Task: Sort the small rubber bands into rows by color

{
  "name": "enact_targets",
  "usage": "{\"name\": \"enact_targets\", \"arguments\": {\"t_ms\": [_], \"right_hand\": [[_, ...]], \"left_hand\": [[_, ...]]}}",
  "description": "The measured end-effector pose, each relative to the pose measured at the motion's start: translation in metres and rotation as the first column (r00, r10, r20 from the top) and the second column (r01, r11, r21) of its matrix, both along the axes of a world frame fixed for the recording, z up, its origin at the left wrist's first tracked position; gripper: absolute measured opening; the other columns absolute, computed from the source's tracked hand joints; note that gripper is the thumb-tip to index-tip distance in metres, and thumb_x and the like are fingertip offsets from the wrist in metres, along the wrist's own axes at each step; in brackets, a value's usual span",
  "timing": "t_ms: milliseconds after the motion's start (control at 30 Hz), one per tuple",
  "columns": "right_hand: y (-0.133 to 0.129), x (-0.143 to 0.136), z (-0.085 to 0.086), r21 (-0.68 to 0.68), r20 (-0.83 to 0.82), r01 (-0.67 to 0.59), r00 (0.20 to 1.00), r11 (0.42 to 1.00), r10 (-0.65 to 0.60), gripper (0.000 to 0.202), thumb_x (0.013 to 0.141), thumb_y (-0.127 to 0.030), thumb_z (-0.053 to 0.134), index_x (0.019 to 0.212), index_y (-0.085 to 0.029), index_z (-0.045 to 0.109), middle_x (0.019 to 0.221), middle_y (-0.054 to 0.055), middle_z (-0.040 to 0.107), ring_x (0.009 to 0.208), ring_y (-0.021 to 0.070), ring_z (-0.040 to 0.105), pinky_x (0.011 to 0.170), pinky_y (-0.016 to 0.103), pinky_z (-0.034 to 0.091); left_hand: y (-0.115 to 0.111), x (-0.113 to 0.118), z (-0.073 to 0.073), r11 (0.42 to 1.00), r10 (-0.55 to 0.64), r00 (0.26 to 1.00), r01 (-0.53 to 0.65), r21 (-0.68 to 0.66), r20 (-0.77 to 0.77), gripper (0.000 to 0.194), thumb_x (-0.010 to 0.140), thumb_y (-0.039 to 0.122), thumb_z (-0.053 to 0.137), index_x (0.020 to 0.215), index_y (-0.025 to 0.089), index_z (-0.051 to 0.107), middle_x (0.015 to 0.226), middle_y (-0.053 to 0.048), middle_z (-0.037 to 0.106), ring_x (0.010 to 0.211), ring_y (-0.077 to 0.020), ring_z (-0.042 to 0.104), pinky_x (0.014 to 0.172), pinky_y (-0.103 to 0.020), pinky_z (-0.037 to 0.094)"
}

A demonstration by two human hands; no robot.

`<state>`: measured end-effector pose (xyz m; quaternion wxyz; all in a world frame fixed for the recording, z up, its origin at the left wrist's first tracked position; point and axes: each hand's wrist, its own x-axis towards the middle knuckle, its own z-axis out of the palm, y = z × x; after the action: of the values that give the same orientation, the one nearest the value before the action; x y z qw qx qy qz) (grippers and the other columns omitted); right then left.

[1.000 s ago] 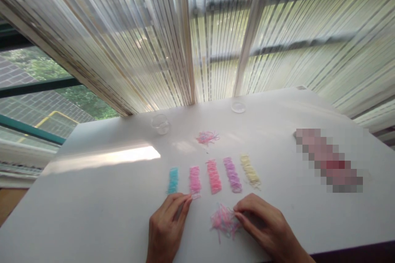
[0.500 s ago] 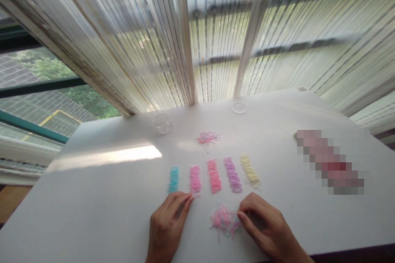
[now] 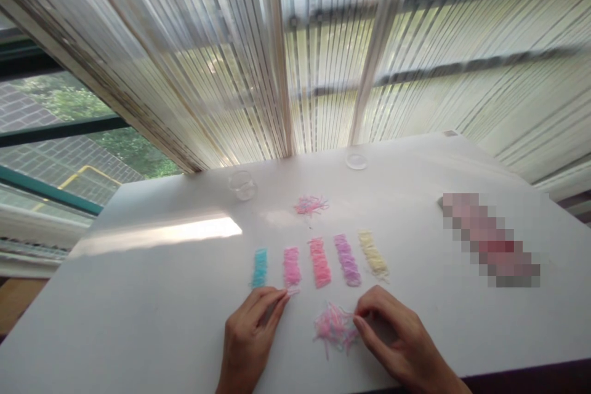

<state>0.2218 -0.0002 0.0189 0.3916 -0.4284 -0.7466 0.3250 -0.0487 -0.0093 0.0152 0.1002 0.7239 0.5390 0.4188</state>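
Note:
Five rows of short thin strands lie side by side on the white table point(image 3: 152, 320): blue point(image 3: 260, 267), pink point(image 3: 292, 266), coral point(image 3: 319, 262), purple point(image 3: 347, 260) and yellow point(image 3: 373, 255). At the near end of the pink row, my left hand point(image 3: 253, 332) pinches a small pink strand between thumb and index finger. A loose mixed pile point(image 3: 333, 327) lies between my hands. My right hand point(image 3: 397, 332) touches the pile's right edge with thumb and index fingertips together; what they hold, if anything, is too small to tell.
Behind the rows sits a smaller mixed pile point(image 3: 311, 204). A clear cup point(image 3: 242, 186) and a clear round lid point(image 3: 356, 161) stand near the back edge, by the string curtain point(image 3: 221, 61). A pixelated reddish object point(image 3: 489, 240) lies at the right.
Both hands hold nearly the same places. The right fingertips have shifted very slightly left at the edge of the near pile.

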Motion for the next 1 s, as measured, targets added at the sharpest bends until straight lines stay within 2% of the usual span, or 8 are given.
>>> {"name": "enact_targets", "arguments": {"t_ms": [233,400,733,900,1000], "right_hand": [[0.0002,-0.0006,0.0008,0.010,0.003,0.004,1.000,1.000,-0.004,0.010,0.098,-0.018,0.058,0.090,-0.023,0.060,0.079,0.000,0.064,0.071,0.0145,0.063,0.065,0.023,0.052],[0.0007,-0.0018,0.0026,0.003,0.011,-0.002,1.000,1.000,0.002,0.010,0.098,-0.018,0.058,0.089,-0.023,0.060,0.079,0.000,0.064,0.070,0.0141,0.063,0.065,0.023,0.052],[0.0013,-0.0014,-0.0001,-0.002,0.010,0.000,1.000,1.000,0.000,0.010,0.098,-0.019,0.057,0.090,-0.023,0.061,0.080,0.001,0.065,0.071,0.0152,0.064,0.066,0.024,0.053],[-0.0002,-0.0015,0.0011,-0.002,0.015,0.001,1.000,1.000,-0.001,0.010,0.098,-0.018,0.056,0.091,-0.023,0.061,0.081,0.001,0.066,0.072,0.0156,0.065,0.066,0.024,0.053],[-0.0004,-0.0019,0.0016,0.000,0.016,0.007,1.000,1.000,-0.007,0.010,0.098,-0.018,0.056,0.091,-0.023,0.061,0.081,0.001,0.066,0.072,0.0154,0.065,0.066,0.024,0.053]], "left_hand": [[-0.0007,-0.0005,-0.0013,0.999,-0.006,1.000,0.005,-0.048,-0.024,0.014,0.100,0.024,0.063,0.103,0.023,0.077,0.091,-0.002,0.075,0.079,-0.0134,0.075,0.075,-0.019,0.061],[0.0005,-0.0004,-0.0049,0.999,0.021,0.998,-0.023,-0.035,-0.058,0.016,0.101,0.026,0.061,0.102,0.022,0.077,0.091,-0.003,0.075,0.078,-0.0142,0.075,0.074,-0.020,0.061],[-0.0029,-0.0006,-0.0025,0.998,0.061,0.992,-0.062,-0.010,-0.113,0.016,0.101,0.032,0.062,0.105,0.022,0.074,0.094,-0.003,0.078,0.080,-0.0151,0.077,0.075,-0.021,0.063],[-0.0053,0.0031,-0.0045,0.989,0.145,0.984,-0.148,-0.024,-0.108,0.020,0.098,0.039,0.064,0.102,0.022,0.072,0.090,-0.002,0.079,0.068,-0.0151,0.075,0.065,-0.022,0.063],[-0.0032,0.0062,-0.0044,0.988,0.148,0.983,-0.152,-0.029,-0.107,0.020,0.099,0.040,0.062,0.099,0.022,0.072,0.088,-0.001,0.079,0.064,-0.0139,0.074,0.061,-0.021,0.061]]}}
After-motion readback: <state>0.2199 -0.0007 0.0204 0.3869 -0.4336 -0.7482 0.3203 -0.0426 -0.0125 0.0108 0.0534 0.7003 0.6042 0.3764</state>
